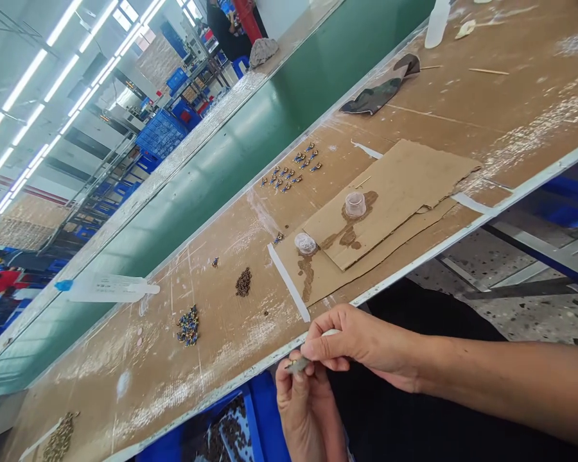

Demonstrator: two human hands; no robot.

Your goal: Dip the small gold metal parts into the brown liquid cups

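Left hand point(304, 405) pinches a greyish piece point(297, 365), right hand point(354, 339) a pale object point(331, 332), brown worktop point(313, 199) at twelve o'clock, ceiling lights point(25, 80) at ten.

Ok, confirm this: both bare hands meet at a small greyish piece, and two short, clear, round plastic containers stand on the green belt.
Not on the green belt: the head view shows the two containers standing on flat brown cardboard. The bare left hand and right hand do meet at the small greyish piece.
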